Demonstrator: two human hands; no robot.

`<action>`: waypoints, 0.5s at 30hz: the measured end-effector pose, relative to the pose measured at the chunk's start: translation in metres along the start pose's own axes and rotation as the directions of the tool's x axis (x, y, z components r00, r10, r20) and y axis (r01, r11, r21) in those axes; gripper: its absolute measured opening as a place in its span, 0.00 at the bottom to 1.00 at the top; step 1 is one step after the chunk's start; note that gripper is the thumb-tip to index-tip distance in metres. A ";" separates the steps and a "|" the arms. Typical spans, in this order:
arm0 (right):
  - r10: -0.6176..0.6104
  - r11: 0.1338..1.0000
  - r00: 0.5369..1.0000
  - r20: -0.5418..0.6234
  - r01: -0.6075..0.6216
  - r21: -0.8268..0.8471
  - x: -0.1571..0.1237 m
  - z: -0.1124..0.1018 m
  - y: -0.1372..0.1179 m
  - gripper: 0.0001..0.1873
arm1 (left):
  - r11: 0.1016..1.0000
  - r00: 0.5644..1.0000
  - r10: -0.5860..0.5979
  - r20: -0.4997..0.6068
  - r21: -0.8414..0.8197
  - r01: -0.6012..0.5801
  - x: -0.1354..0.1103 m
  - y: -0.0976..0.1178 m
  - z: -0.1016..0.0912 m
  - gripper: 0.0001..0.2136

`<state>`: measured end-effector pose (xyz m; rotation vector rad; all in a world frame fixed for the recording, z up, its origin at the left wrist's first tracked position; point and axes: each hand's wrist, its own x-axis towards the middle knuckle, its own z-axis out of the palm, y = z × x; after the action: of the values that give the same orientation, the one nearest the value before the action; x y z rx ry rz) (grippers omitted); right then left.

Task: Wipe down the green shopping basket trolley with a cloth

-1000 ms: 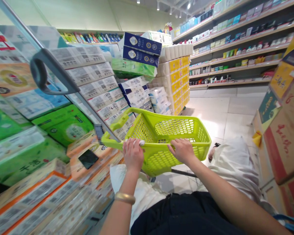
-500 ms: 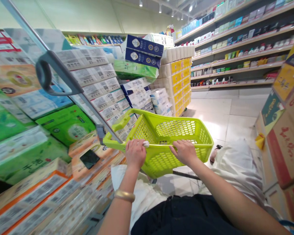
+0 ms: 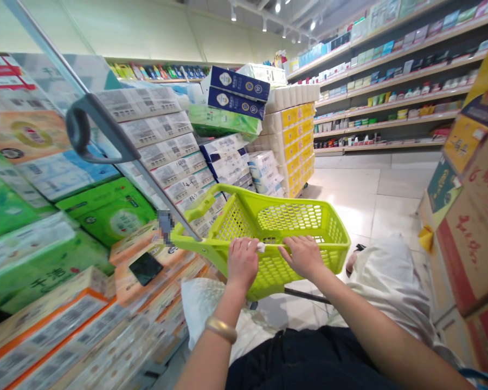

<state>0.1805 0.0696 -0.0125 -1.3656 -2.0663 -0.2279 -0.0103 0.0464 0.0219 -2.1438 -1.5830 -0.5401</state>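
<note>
Lime-green basket (image 3: 244, 222) stands low in the aisle just ahead of the person's knees, its left corner close against the stacked cartons (image 3: 44, 244). A dark phone (image 3: 145, 268) lies there near an edge; a knock from the grey pull handle (image 3: 85, 130) or the basket could, I judge, slide it off. Left hand (image 3: 243, 262) curls over the near rim, pressing a small white wad (image 3: 261, 247) to it; right hand (image 3: 305, 254) lies along the same rim (clamped or merely resting, I cannot tell). Open floor (image 3: 361, 195) runs ahead and rightward, up to the cardboard boxes (image 3: 467, 238)

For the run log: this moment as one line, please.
left hand: white cloth on basket rim | right hand: resting on rim
</note>
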 end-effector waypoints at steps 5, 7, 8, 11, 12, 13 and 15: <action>0.131 0.989 0.984 -0.119 -0.121 0.087 -0.009 -0.016 0.027 0.15 | 1.000 1.000 -0.018 0.009 -0.011 0.018 0.000 -0.008 -0.001 0.15; 0.231 0.973 0.963 -0.137 -0.227 0.042 -0.015 -0.019 0.045 0.16 | 1.000 1.000 -0.029 -0.003 -0.012 0.029 0.000 -0.009 0.000 0.15; 0.263 0.964 0.957 -0.121 -0.264 0.009 -0.018 -0.019 0.053 0.17 | 0.999 0.999 -0.036 -0.010 -0.010 0.036 0.001 -0.008 0.001 0.15; 0.276 0.958 0.961 -0.014 -0.276 -0.073 -0.025 -0.016 0.069 0.22 | 0.998 0.997 -0.069 -0.020 -0.001 0.069 0.002 -0.001 0.004 0.14; 0.263 0.962 0.965 0.014 -0.261 -0.082 -0.027 -0.016 0.071 0.23 | 0.997 0.997 -0.075 -0.017 -0.004 0.075 0.002 0.004 0.005 0.14; 0.251 0.965 0.968 0.026 -0.248 -0.083 -0.028 -0.015 0.071 0.24 | 0.997 0.997 -0.071 -0.010 -0.013 0.071 0.003 0.010 0.007 0.15; 0.239 0.969 0.971 0.016 -0.238 -0.072 -0.029 -0.015 0.071 0.24 | 0.998 0.999 -0.037 0.007 -0.044 0.037 0.004 0.024 0.010 0.16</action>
<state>0.2560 0.0720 -0.0320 -1.6515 -1.9070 -0.1819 0.0141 0.0486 0.0128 -2.1540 -1.6314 -0.5864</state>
